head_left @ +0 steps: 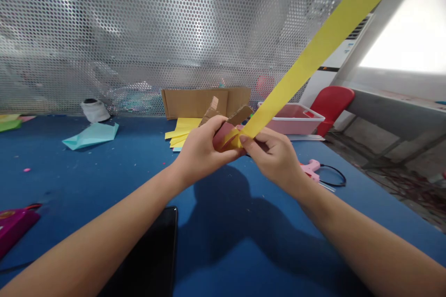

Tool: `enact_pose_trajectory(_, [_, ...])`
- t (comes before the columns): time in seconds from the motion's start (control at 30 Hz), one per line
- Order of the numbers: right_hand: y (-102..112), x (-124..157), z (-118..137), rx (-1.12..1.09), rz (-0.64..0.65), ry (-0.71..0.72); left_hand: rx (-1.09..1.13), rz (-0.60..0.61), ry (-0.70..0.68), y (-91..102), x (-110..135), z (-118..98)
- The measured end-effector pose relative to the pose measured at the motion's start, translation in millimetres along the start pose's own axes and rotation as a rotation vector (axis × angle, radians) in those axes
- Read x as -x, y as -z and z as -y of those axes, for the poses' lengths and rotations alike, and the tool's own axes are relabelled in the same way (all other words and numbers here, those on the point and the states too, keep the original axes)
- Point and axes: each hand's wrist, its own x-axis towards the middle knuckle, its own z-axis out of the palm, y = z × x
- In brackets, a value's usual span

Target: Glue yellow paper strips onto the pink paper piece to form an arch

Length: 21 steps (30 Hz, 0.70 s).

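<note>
My left hand [202, 151] grips a small cardboard piece [223, 123] with brown flaps and a pinkish face, held above the blue table [104, 171]. My right hand [273, 155] pinches the lower end of a long yellow paper strip [313, 51] against that piece. The strip runs up and to the right out of the frame. Both hands meet at the middle of the view, and the fingers hide where the strip meets the cardboard.
A flat cardboard sheet [195, 102] leans on the perforated metal screen [139, 41]. Yellow papers [183, 130], a pale blue folded paper [92, 135], a pink tray [296, 120], a pink glue gun [311, 169], a black phone [153, 255] and a magenta object [14, 225] lie around.
</note>
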Motion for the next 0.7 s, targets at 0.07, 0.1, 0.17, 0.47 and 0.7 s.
enact_pose_trajectory(0.07, [-0.2,0.2,0.3,-0.037,-0.003,-0.063,0.012,-0.003,-0.007,-0.9,0.3,-0.6])
enact_pose_trajectory(0.1, [-0.4,0.4,0.5,-0.057,0.002,-0.090,0.015,-0.002,-0.012,-1.4,0.6,-1.1])
enact_pose_trajectory(0.17, [-0.5,0.7,1.2,-0.095,0.016,-0.133,0.005,-0.003,-0.033,-2.2,1.3,-2.2])
enact_pose_trajectory(0.47, [4.8,-3.1,1.5,-0.165,0.160,-0.225,0.006,-0.002,-0.012,-2.4,2.0,1.0])
enact_pose_trajectory(0.7, [7.4,-7.6,-13.8,-0.487,0.142,-0.188,-0.012,-0.019,-0.001,2.9,1.1,-1.2])
